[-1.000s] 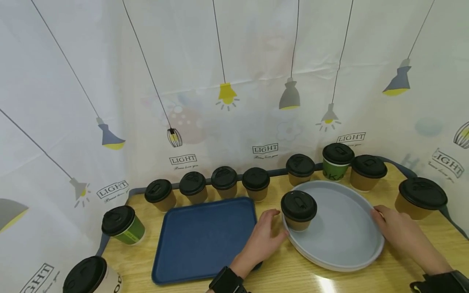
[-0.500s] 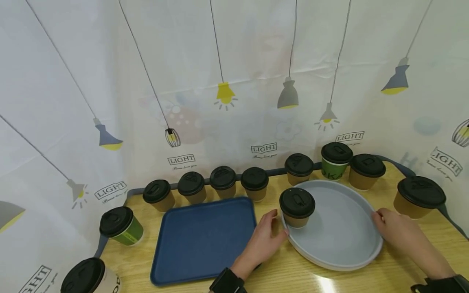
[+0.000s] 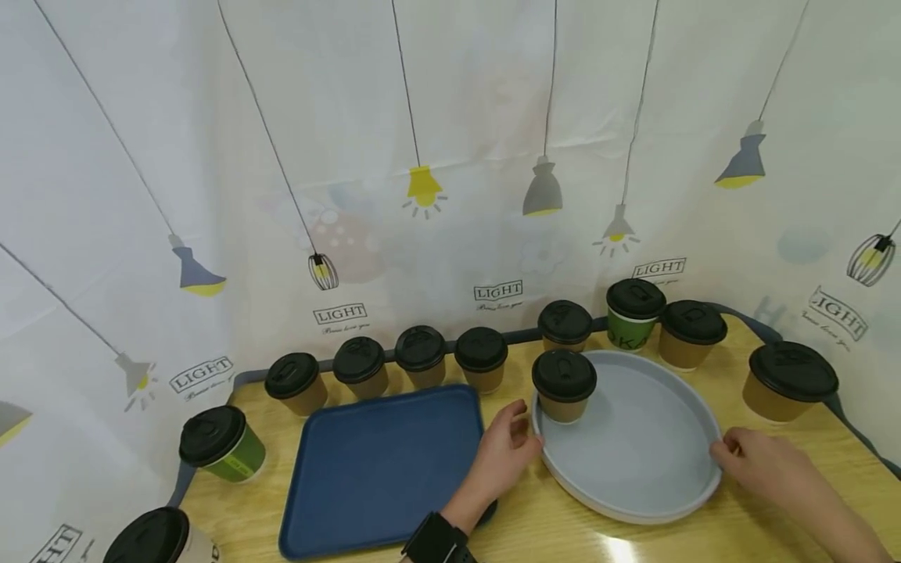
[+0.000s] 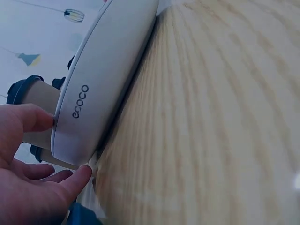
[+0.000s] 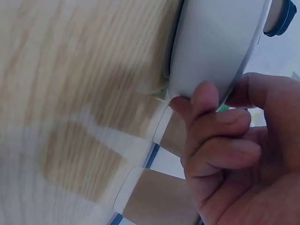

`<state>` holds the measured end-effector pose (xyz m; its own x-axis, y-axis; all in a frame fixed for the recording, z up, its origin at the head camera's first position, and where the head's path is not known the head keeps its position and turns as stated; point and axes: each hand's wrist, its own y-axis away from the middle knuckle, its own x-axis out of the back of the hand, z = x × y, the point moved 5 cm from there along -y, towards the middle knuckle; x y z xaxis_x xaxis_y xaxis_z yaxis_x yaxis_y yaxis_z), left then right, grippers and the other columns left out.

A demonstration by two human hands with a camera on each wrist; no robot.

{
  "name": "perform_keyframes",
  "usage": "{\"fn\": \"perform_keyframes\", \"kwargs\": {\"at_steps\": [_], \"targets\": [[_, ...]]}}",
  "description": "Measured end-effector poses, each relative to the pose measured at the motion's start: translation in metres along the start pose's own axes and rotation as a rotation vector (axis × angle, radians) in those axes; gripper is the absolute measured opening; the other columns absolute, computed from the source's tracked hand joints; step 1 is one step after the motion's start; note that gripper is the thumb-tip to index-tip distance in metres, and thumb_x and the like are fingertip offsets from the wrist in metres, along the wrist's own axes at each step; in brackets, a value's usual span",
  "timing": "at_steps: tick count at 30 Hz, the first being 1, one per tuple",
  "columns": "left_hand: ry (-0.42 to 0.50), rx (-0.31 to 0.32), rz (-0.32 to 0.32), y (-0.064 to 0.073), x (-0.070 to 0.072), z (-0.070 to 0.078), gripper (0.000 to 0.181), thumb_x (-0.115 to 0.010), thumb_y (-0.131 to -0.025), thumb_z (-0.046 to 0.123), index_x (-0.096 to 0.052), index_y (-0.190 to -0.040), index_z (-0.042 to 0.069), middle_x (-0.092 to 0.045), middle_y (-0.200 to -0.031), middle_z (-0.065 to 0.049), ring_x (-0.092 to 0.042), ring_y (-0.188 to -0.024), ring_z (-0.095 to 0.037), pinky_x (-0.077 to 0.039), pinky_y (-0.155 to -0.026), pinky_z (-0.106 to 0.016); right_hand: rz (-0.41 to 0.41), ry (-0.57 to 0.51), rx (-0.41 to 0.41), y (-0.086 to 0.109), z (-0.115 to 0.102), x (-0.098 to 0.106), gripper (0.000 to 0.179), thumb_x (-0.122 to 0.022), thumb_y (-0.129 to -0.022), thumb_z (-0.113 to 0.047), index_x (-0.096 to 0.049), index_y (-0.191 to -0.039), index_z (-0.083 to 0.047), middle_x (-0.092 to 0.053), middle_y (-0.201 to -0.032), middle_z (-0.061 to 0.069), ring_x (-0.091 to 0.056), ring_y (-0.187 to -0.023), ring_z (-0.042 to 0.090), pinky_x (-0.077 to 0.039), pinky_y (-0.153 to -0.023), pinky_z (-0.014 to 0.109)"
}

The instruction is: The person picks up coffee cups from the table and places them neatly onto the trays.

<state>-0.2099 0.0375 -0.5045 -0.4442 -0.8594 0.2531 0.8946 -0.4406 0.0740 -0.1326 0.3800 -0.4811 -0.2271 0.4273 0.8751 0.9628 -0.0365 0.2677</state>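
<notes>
A round grey turntable tray [image 3: 633, 453] with a raised rim stands on the wooden table, its side printed "ecoco" in the left wrist view. One brown paper cup [image 3: 563, 412] with a black lid stands upright on it, near the left back rim. My left hand [image 3: 503, 457] holds the tray's left edge, the thumb on the rim and a finger at the lower edge of the side wall. Opposite, my right hand [image 3: 767, 461] pinches the right edge between thumb and forefinger, its other fingers curled beside the wall.
Left of the round tray lies a blue rectangular tray [image 3: 383, 477]. Several lidded brown cups line the table's back edge, with a green cup [image 3: 628, 330] among them. Another green cup [image 3: 242, 460] and a white cup [image 3: 200, 545] stand at the left, a brown cup [image 3: 777, 399] at the right.
The tray has turned a little clockwise under my hands, carrying its cup toward the back. Both hands stay at the rim. The head view has shifted slightly.
</notes>
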Motion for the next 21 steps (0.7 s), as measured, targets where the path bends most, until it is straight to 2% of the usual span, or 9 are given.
{"fn": "perform_keyframes", "kwargs": {"at_steps": [3, 6, 10, 14, 19, 21], "targets": [[0.047, 0.042, -0.012, 0.001, -0.001, -0.003, 0.078, -0.067, -0.097, 0.018, -0.028, -0.162, 0.001, -0.035, -0.163, -0.019, -0.042, -0.145, -0.038, -0.044, -0.112, -0.046, 0.02, -0.011, 0.022, -0.002, -0.002, -0.002, 0.037, -0.046, -0.107, -0.025, -0.068, -0.099, 0.003, -0.061, -0.078, 0.0, -0.054, -0.069, 0.019, -0.046, -0.061, 0.038], [0.071, 0.051, -0.036, 0.004, -0.003, -0.002, 0.083, -0.068, -0.096, 0.017, -0.023, -0.163, 0.001, -0.029, -0.166, -0.02, -0.038, -0.147, -0.039, -0.042, -0.114, -0.048, 0.075, -0.008, 0.053, -0.007, -0.001, 0.001, 0.04, -0.045, -0.109, -0.023, -0.068, -0.104, 0.01, -0.064, -0.08, 0.001, -0.056, -0.069, 0.018, -0.047, -0.06, 0.038], [0.003, 0.008, -0.021, 0.007, 0.0, 0.003, 0.074, -0.057, -0.097, 0.011, -0.025, -0.163, 0.0, -0.03, -0.165, -0.021, -0.039, -0.147, -0.039, -0.043, -0.112, -0.049, 0.15, 0.005, 0.062, -0.018, -0.001, 0.009, 0.04, -0.05, -0.108, -0.02, -0.066, -0.107, 0.016, -0.069, -0.084, 0.017, -0.066, -0.073, 0.031, -0.054, -0.061, 0.047], [-0.039, -0.049, 0.013, 0.001, 0.003, 0.011, 0.068, -0.051, -0.096, 0.004, -0.029, -0.161, -0.003, -0.033, -0.163, -0.023, -0.039, -0.147, -0.04, -0.042, -0.112, -0.05, 0.192, 0.003, 0.025, -0.028, -0.001, 0.022, 0.043, -0.053, -0.108, -0.024, -0.064, -0.11, 0.018, -0.07, -0.092, 0.027, -0.069, -0.079, 0.04, -0.056, -0.064, 0.052], [0.032, -0.015, 0.024, -0.007, -0.001, 0.01, 0.063, -0.053, -0.1, 0.009, -0.033, -0.159, -0.002, -0.036, -0.162, -0.023, -0.039, -0.147, -0.041, -0.04, -0.114, -0.053, 0.138, 0.002, -0.024, -0.025, -0.001, 0.021, 0.055, -0.049, -0.109, -0.037, -0.064, -0.112, 0.016, -0.071, -0.092, 0.022, -0.068, -0.079, 0.035, -0.055, -0.064, 0.05], [0.061, 0.002, 0.022, -0.009, -0.003, 0.007, 0.06, -0.052, -0.102, 0.009, -0.035, -0.158, -0.002, -0.037, -0.161, -0.023, -0.039, -0.147, -0.041, -0.04, -0.115, -0.052, 0.107, 0.013, -0.029, -0.019, 0.0, 0.016, 0.052, -0.05, -0.108, -0.036, -0.067, -0.11, 0.013, -0.071, -0.093, 0.02, -0.068, -0.079, 0.033, -0.055, -0.066, 0.051]]}}
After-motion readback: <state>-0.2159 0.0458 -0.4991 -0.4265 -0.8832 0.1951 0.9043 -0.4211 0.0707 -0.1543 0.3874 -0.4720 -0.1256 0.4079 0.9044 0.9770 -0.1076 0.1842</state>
